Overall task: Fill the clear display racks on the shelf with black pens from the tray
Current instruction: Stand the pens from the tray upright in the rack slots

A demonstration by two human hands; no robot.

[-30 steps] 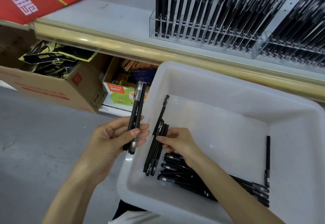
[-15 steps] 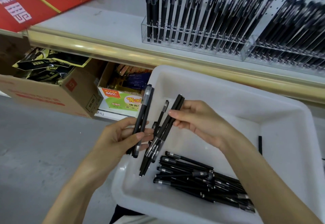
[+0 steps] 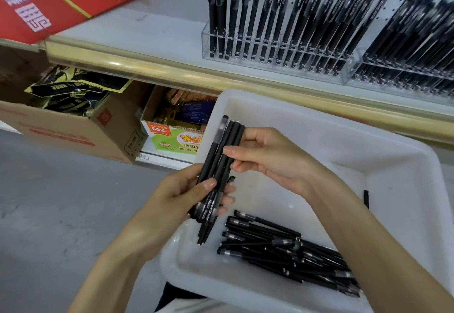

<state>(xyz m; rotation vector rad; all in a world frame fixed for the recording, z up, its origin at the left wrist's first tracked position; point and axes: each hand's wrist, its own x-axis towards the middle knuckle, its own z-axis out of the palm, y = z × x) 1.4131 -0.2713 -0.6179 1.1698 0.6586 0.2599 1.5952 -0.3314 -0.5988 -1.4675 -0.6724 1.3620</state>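
Matte black pens (image 3: 218, 163), white-lettered, one bundle in curled grip of left hand (image 3: 177, 199) and right hand (image 3: 270, 160).

"60亿" on the green carton (image 3: 172, 138)

black pens (image 3: 282, 246), white tray (image 3: 405, 165), red box (image 3: 49, 0), gold shelf edge (image 3: 147, 67)

The right-hand rack (image 3: 383, 79) (blurred, perhaps full) runs off the right edge
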